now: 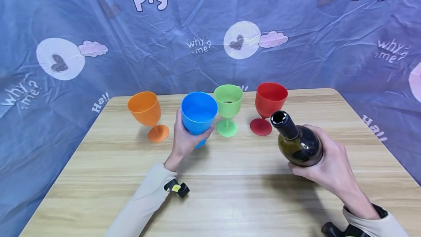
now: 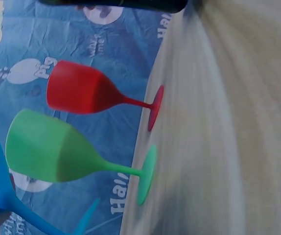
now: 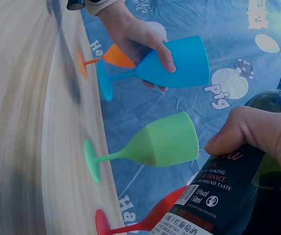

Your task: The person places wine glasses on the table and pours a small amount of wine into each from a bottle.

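Note:
In the head view my left hand (image 1: 188,136) grips a blue goblet (image 1: 199,111) round its bowl. Its foot appears lifted off the table in the left wrist view. My right hand (image 1: 332,160) holds a dark wine bottle (image 1: 300,147) by its body above the table, its uncorked neck leaning toward the goblets. The printed label shows in the right wrist view. Beside the blue goblet stands a green goblet (image 1: 228,101) with a little dark stuff inside. A red goblet (image 1: 270,98) stands to its right, and an orange goblet (image 1: 144,109) is at the left.
The goblets stand near the far edge of the light wooden table (image 1: 230,193). Behind it hangs a blue printed cloth (image 1: 184,17). Each wrist carries a strapped camera, such as the left wrist camera (image 1: 179,188).

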`<state>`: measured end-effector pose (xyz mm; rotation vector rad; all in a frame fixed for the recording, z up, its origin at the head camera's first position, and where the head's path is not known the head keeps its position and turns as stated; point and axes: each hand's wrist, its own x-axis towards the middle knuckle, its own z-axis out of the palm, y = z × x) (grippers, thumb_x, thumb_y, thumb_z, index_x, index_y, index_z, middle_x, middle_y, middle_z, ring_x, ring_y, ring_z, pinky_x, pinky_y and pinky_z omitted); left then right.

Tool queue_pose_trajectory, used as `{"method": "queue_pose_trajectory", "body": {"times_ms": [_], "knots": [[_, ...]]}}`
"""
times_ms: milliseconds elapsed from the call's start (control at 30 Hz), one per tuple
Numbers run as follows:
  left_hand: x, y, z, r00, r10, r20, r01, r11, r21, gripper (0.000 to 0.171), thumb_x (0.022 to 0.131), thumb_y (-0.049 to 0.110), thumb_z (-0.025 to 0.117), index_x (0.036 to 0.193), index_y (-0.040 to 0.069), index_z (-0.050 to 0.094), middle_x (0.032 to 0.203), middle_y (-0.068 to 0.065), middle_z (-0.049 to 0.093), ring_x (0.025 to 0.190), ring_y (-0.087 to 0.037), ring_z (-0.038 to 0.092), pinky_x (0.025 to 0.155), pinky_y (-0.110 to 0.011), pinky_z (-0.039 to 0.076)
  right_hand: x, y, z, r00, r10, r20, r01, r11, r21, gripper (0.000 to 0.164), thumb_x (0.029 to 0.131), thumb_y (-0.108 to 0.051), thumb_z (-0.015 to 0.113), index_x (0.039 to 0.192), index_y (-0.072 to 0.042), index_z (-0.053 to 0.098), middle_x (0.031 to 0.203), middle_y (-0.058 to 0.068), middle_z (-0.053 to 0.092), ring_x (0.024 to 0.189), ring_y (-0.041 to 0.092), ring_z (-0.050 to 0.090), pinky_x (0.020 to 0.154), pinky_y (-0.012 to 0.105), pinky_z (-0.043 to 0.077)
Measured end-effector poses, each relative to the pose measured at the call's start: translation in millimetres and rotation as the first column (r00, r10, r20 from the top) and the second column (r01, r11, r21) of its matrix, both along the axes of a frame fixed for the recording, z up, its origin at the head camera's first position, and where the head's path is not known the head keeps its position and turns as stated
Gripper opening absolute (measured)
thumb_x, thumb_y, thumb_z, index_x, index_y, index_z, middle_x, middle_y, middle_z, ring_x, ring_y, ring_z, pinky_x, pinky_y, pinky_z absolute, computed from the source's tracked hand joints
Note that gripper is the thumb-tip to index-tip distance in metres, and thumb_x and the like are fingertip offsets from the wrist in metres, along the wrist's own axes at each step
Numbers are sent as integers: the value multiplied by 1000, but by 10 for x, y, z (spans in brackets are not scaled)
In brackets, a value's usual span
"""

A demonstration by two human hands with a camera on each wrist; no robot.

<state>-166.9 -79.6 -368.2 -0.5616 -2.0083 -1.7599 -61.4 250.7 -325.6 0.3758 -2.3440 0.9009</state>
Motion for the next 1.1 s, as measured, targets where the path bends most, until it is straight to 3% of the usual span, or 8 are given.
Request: {"method": "queue_pose_trajectory", "body": {"times_ms": [200,267,633,867,967,1100], "knots": [[147,10,-24,999,1,44,2,998,-65,87,70,11,84,141,9,36,131,-11,54,117,-26,52,96,-49,44,-17,-25,8,1000,-13,-19,14,1000,17,93,34,-3,89,123,-4,60,99,9,68,92,-19,46,78,6,34],[189,5,-43,998,-2,55,6,997,-77,87,70,12,84,141,9,36,131,-11,54,116,-27,52,95,-51,44,-26,-30,10,999,-16,-31,16,1000,23,92,34,-5,89,122,-4,60,98,15,68,92,-19,45,77,7,34],[400,-15,-166,979,-77,190,96,991,-92,85,73,14,82,143,14,34,133,-8,51,118,-28,51,93,-51,45,-75,-66,12,996,-18,-84,23,998,58,87,37,-10,86,119,-1,61,99,15,68,91,-12,47,81,4,33],[462,26,-186,967,-132,220,155,984,-91,84,72,14,83,142,14,36,132,-6,52,116,-26,52,92,-49,46,-110,-71,20,995,-23,-93,32,995,94,88,38,-11,87,120,1,60,103,17,67,87,28,58,84,5,30],[497,43,-176,956,-162,244,191,977,-99,84,73,17,82,142,15,35,132,-5,51,117,-26,52,92,-49,46,-126,-73,27,995,-21,-99,32,993,112,87,38,-12,86,120,1,60,105,17,66,89,34,59,81,13,33],[539,62,-168,945,-197,262,233,965,-116,84,74,19,82,143,14,34,134,-6,51,118,-27,51,93,-50,47,-152,-81,41,994,-18,-106,34,988,149,86,39,-13,86,120,0,59,105,17,65,91,36,59,79,34,39]]}}
